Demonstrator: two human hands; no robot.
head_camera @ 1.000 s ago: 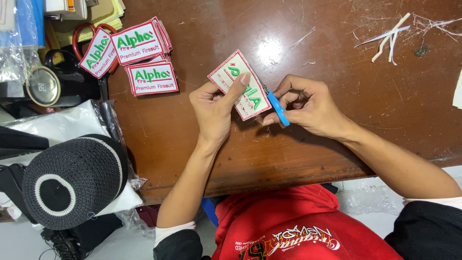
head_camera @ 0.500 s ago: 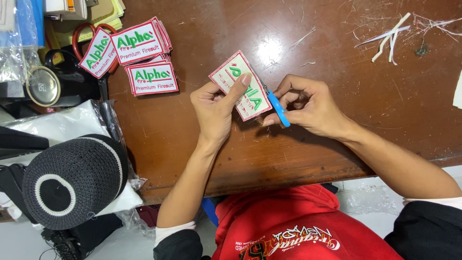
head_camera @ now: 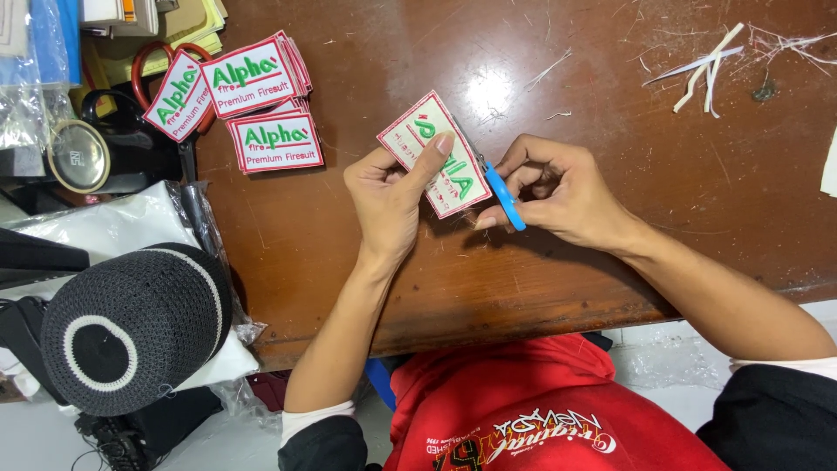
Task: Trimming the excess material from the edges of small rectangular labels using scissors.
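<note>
Above the brown wooden bench (head_camera: 610,262), left hand (head_camera: 388,196) pinches one white red-bordered embroidered patch (head_camera: 436,157); right hand (head_camera: 558,192) grips blue-handled snips (head_camera: 504,196) at its edge; stacked patches (head_camera: 253,105) lie well apart, seemingly untrimmed

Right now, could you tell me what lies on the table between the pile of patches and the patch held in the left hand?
Nothing: in the head view only bare brown table separates the pile of patches from the held patch.

A white rectangular embroidered patch with red border and green lettering (head_camera: 433,154) is tilted above the brown wooden table (head_camera: 610,270), near its front edge; blue-handled snips (head_camera: 503,194) touch its right edge.
</note>
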